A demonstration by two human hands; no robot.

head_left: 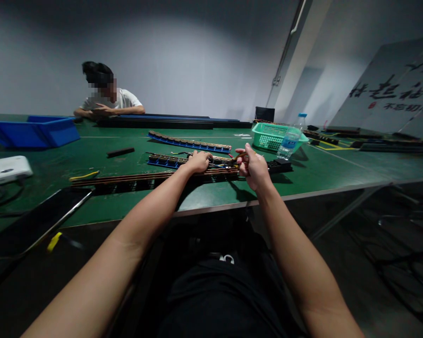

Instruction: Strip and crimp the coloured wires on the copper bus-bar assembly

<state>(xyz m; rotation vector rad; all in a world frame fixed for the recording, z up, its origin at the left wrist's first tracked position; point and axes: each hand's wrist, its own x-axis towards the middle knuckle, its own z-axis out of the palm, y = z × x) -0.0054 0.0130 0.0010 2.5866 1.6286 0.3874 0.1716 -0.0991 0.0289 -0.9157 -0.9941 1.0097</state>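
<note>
My left hand [198, 162] rests with curled fingers on a narrow blue-backed strip with metal rails [165, 160], near its right part. My right hand [253, 165] is closed in a pinch just above the strip's right end, where a few thin wires [229, 164] show; what sits between its fingers is too small to name. Closer to me runs a long black track with copper-coloured rails [137, 179], passing under both hands and ending at a black block [282, 165]. Behind them lies another blue-backed strip [188, 142].
A green basket [266, 136] and a water bottle [289, 143] stand right. At left are a blue bin [45, 134], a white box [7, 170], a dark flat-screen device [38, 220] and a yellow wire [84, 176]. A person [109, 101] leans on the far edge near black bars [162, 123].
</note>
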